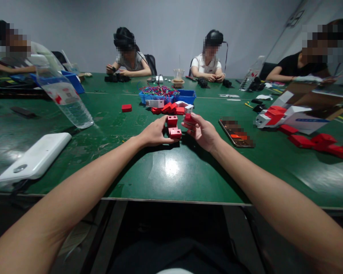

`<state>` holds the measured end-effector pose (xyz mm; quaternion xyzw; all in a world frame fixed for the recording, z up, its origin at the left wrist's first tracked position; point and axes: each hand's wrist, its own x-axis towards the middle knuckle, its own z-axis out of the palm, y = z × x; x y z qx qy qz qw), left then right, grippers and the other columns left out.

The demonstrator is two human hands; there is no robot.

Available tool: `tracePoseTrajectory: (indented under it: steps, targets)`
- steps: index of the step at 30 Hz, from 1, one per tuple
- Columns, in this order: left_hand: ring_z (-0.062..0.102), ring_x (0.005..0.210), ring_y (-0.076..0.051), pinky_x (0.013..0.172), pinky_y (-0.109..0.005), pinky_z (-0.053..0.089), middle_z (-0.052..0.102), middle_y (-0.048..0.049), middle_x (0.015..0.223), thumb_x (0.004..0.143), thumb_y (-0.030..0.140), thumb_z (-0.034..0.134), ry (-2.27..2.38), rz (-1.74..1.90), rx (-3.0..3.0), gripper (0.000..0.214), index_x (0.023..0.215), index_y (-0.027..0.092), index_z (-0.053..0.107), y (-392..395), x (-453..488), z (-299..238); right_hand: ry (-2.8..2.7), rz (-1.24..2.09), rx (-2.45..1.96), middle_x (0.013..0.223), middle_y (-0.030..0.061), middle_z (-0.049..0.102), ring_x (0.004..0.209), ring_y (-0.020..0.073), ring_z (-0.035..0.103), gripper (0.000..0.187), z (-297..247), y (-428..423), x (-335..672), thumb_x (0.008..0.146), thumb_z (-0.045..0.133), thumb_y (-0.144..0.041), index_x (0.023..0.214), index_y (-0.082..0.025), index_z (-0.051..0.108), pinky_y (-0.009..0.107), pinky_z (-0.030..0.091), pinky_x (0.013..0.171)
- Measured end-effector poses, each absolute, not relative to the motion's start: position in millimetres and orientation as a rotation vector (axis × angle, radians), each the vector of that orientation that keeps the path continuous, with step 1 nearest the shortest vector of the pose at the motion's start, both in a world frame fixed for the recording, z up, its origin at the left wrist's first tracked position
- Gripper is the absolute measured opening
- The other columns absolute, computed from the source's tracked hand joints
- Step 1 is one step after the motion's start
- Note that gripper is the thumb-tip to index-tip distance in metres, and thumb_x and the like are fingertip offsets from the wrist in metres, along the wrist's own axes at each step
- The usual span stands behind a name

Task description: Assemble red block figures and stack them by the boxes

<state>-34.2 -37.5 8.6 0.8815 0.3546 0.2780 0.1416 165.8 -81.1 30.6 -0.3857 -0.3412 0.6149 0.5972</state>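
My left hand [154, 133] is closed round small red blocks [173, 126], one stacked above the other, just over the green table [165, 175]. My right hand [202, 131] is closed on another small red block [188, 118] right beside them. A pile of red and white blocks [171, 107] lies just beyond both hands, in front of a blue tray [188, 96] filled with coloured wires.
A phone [236, 133] lies right of my right hand. A white device [37, 158] and a tilted water bottle [64, 97] are at the left. More red pieces [320, 141] and a cardboard box [311, 110] sit at the right. A lone red block [126, 108] lies mid-table. Several people work across the table.
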Motion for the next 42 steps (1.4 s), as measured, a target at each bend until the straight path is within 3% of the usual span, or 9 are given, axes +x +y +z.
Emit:
tracePoseTrajectory:
  steps: [6,11,15,19,25,28,36,42]
  targets:
    - [0.059,0.114,-0.032,0.099,-0.048,0.046,0.060,-0.0168,0.124,0.065,0.052,0.076,0.979,0.831,2.559,0.079,0.127,0.015,0.045,-37,-34,7,-0.855,1.416,-0.935,0.071,0.0012,0.070,0.058,0.0122,0.064,0.032,28,-79,167,0.074,0.073,-0.049,0.084,-0.020,0.064,0.021,0.043,0.048]
    - [0.059,0.114,-0.032,0.098,-0.049,0.046,0.060,-0.0170,0.123,0.066,0.051,0.076,1.000,0.816,2.557,0.080,0.129,0.014,0.044,-38,-33,8,-0.900,1.385,-0.987,0.058,-0.0012,0.058,0.048,0.0108,0.053,0.050,23,-78,167,0.069,0.070,-0.068,0.077,-0.019,0.059,0.024,0.040,0.045]
    - [0.060,0.112,-0.032,0.098,-0.048,0.047,0.061,-0.0159,0.122,0.066,0.051,0.076,0.981,0.824,2.578,0.077,0.126,0.015,0.045,-37,-34,8,-1.049,1.298,-0.975,0.055,-0.0053,0.052,0.044,0.0067,0.044,0.052,20,-80,165,0.062,0.079,-0.063,0.078,-0.019,0.057,0.020,0.035,0.042]
    - [0.061,0.112,-0.032,0.097,-0.048,0.048,0.061,-0.0157,0.122,0.064,0.052,0.076,1.010,0.833,2.584,0.077,0.124,0.015,0.046,-37,-34,8,-1.264,1.095,-0.985,0.058,-0.0044,0.054,0.046,0.0080,0.046,0.048,17,-83,162,0.068,0.073,-0.062,0.078,-0.019,0.054,0.022,0.036,0.044]
    - [0.060,0.112,-0.033,0.096,-0.047,0.049,0.059,-0.0179,0.125,0.065,0.053,0.075,1.032,0.823,2.585,0.078,0.125,0.013,0.045,-38,-33,9,-1.770,0.115,-1.052,0.067,-0.0003,0.057,0.059,0.0116,0.048,0.026,18,-95,163,0.080,0.065,-0.043,0.076,-0.019,0.055,0.026,0.039,0.059]
    - [0.060,0.113,-0.033,0.098,-0.047,0.049,0.058,-0.0184,0.126,0.066,0.051,0.074,1.000,0.836,2.584,0.078,0.126,0.012,0.044,-37,-33,8,-1.885,-0.168,-0.997,0.070,0.0019,0.059,0.062,0.0132,0.050,0.021,19,-102,161,0.083,0.060,-0.038,0.077,-0.019,0.055,0.026,0.039,0.061]
    - [0.061,0.114,-0.030,0.096,-0.042,0.052,0.054,-0.0191,0.132,0.066,0.049,0.075,0.854,0.967,2.695,0.089,0.136,0.012,0.035,-39,-32,7,-1.786,-0.180,-1.036,0.071,0.0011,0.064,0.055,0.0130,0.052,0.018,16,-100,158,0.081,0.059,-0.032,0.092,-0.018,0.059,0.025,0.041,0.058]
    - [0.054,0.123,-0.035,0.103,-0.048,0.048,0.050,-0.0215,0.137,0.065,0.048,0.078,0.819,1.042,2.777,0.095,0.139,0.012,0.032,-37,-32,7,-1.683,-0.100,-1.104,0.072,0.0021,0.067,0.054,0.0129,0.053,0.019,21,-99,160,0.085,0.056,-0.037,0.088,-0.019,0.060,0.024,0.041,0.057]
